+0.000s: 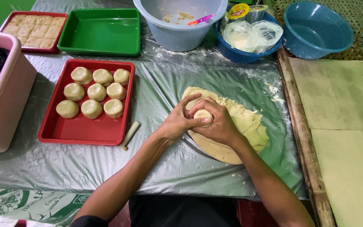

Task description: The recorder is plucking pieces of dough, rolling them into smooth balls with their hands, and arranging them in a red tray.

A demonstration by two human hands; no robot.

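My left hand (pixel 177 122) and my right hand (pixel 219 122) are cupped together around a small ball of pale dough (pixel 203 114), which shows between the fingers. Both hands hover over a large flat sheet of the same dough (pixel 248 124) spread on the plastic-covered table. To the left, a red tray (pixel 85 132) holds several round, flattened dough pieces (pixel 96 92) in rows. A small light-coloured stick tool (pixel 130 135) lies beside the tray's right edge.
At the back stand a green tray (pixel 101 31), a second red tray with square pieces (pixel 34 28), a grey tub (pixel 179 23), a blue bowl of plastic bags (pixel 248 38) and another blue basin (pixel 316 29). A pink bin (pixel 3 92) stands left. Wooden boards lie right.
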